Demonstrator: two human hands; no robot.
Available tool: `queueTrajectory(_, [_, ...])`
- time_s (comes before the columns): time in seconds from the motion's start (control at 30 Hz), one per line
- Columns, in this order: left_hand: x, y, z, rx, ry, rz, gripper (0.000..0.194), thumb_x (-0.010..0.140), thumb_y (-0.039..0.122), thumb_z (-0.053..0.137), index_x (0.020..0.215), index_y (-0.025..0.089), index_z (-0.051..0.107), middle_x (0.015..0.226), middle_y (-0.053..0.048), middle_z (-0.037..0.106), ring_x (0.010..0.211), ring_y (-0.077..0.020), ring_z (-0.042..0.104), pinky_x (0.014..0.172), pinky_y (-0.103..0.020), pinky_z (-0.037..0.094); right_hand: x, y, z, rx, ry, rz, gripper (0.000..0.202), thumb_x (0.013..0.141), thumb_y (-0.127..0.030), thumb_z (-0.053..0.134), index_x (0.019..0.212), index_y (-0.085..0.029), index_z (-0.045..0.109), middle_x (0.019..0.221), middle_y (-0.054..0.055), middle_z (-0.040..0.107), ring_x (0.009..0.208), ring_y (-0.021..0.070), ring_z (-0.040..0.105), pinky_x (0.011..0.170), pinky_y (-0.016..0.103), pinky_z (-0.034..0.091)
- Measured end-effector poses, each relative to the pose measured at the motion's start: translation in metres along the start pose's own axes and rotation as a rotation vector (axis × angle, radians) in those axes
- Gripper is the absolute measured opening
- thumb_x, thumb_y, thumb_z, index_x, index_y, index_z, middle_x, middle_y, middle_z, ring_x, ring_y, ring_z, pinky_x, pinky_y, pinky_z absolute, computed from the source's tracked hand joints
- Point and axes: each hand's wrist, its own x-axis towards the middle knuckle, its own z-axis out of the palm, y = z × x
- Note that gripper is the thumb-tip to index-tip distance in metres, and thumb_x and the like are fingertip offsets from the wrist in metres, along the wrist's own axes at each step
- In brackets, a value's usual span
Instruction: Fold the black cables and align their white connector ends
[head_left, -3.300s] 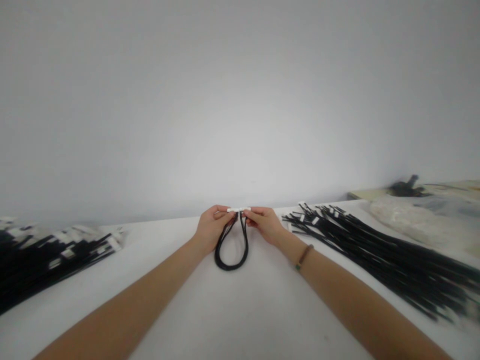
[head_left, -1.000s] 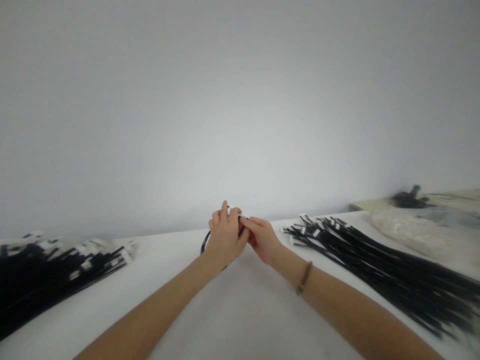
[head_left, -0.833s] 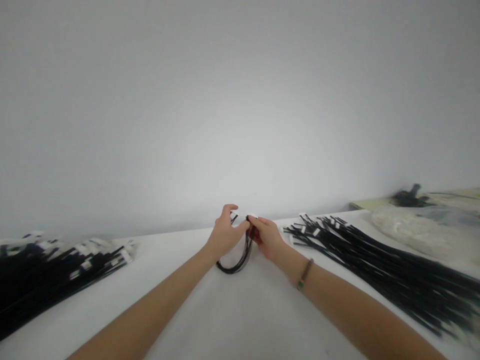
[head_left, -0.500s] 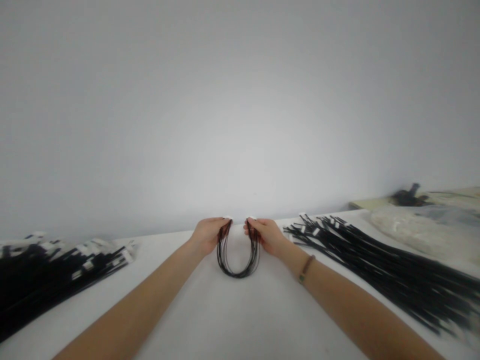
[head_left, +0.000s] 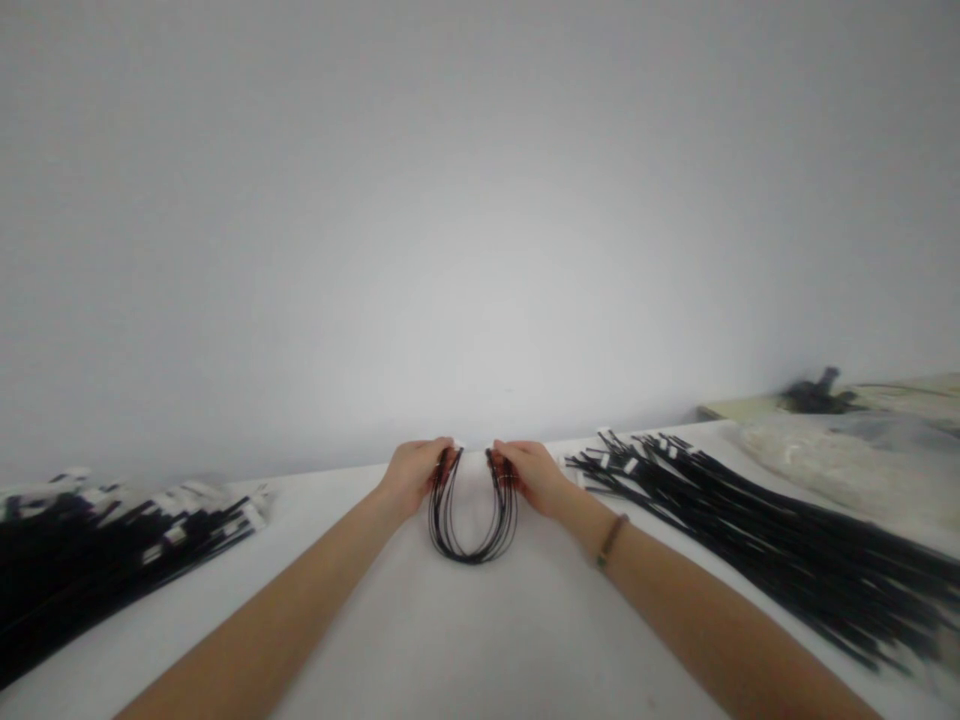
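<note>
From the head view, my left hand [head_left: 415, 473] and right hand [head_left: 529, 472] each pinch one end of a cable bundle [head_left: 472, 515], its loop resting on the counter [head_left: 480, 640]. It's folded but not set aside; piles of cables [head_left: 757, 520] wait right.

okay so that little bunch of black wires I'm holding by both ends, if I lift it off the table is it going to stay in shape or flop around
Probably flop: the wire bundle sags in a U-loop between your left hand and right hand, so it looks limp. The strands fan apart along the loop, so they would likely splay unless both ends stay pinched. It seems light, given how thin the strands are.
</note>
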Motion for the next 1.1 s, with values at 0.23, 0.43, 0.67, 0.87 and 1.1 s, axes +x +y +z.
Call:
queueTrajectory(0.23, [-0.001, -0.003, 0.003, -0.072, -0.127, 0.039, 0.023, 0.05, 0.025, 0.07, 0.06, 0.009, 0.057, 0.053, -0.003, 0.054, 0.049, -0.0084, 0.048, 0.049, -0.021, 0.037, 0.0, 0.002, -0.002, -0.033, -0.073, -0.055, 0.022, 0.058, -0.032, 0.065, 0.056, -0.012, 0.057, 0.055, 0.001, 0.053, 0.051, 0.0086, 0.045, 0.047, 0.021, 0.032])
queueTrajectory(0.43, [-0.004, -0.024, 0.016, -0.184, -0.146, 0.164, 0.024, 0.055, 0.027, 0.068, 0.068, 0.01, 0.057, 0.06, -0.004, 0.059, 0.055, -0.0096, 0.053, 0.057, -0.022, 0.041, -0.002, 0.006, 0.003, -0.018, -0.052, -0.193, 0.02, 0.059, -0.031, 0.064, 0.057, -0.013, 0.057, 0.053, 0.0, 0.052, 0.051, 0.0083, 0.044, 0.051, 0.022, 0.034])
queueTrajectory(0.67, [-0.003, -0.033, 0.018, -0.31, -0.156, 0.203, 0.024, 0.057, 0.024, 0.068, 0.073, 0.011, 0.056, 0.063, -0.002, 0.059, 0.061, -0.0093, 0.055, 0.068, -0.023, 0.042, 0.001, 0.009, 0.002, 0.088, -0.068, -0.208, 0.019, 0.06, -0.027, 0.065, 0.069, -0.012, 0.059, 0.062, 0.001, 0.056, 0.057, 0.0088, 0.048, 0.058, 0.022, 0.037])
queueTrajectory(0.87, [-0.001, -0.034, 0.017, -0.338, -0.152, 0.205, 0.025, 0.056, 0.022, 0.068, 0.074, 0.011, 0.055, 0.063, -0.002, 0.059, 0.061, -0.0091, 0.055, 0.067, -0.023, 0.041, 0.002, 0.012, -0.002, 0.092, -0.077, -0.219, 0.017, 0.061, -0.026, 0.064, 0.071, -0.013, 0.059, 0.063, 0.0, 0.056, 0.057, 0.0084, 0.048, 0.058, 0.022, 0.037])
queueTrajectory(1.1, [-0.002, -0.033, 0.018, -0.324, -0.155, 0.199, 0.024, 0.057, 0.021, 0.067, 0.076, 0.012, 0.055, 0.063, -0.001, 0.059, 0.062, -0.0089, 0.055, 0.067, -0.023, 0.041, 0.002, 0.013, -0.002, 0.079, -0.063, -0.221, 0.015, 0.062, -0.024, 0.063, 0.072, -0.013, 0.06, 0.064, 0.001, 0.057, 0.058, 0.0087, 0.048, 0.059, 0.023, 0.037])
